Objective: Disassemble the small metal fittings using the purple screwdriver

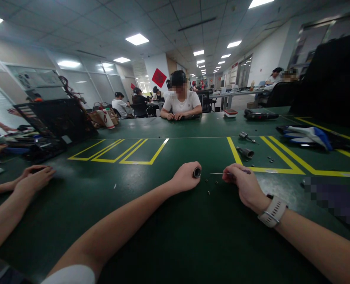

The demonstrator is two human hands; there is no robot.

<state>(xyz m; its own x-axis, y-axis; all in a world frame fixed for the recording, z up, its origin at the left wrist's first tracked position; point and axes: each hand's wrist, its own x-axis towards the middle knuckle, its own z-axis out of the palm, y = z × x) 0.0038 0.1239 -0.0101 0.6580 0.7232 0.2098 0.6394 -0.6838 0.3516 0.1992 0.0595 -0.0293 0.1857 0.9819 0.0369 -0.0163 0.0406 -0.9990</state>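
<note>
My left hand is closed around a dark cylindrical part, its round open end facing me and the rest hidden in my fingers. A thin screwdriver is gripped in my right hand, its shaft pointing left toward the cylinder without touching it. Several tiny metal pieces lie on the green tabletop between and below my hands. Just beyond my right hand lie a grey cone-shaped part and a metal piece with a narrow shaft.
Yellow tape marks off areas on the green table. Blue and white gloves lie at the right, and a black tool farther back. Another person's hands rest at the left edge. A person sits opposite.
</note>
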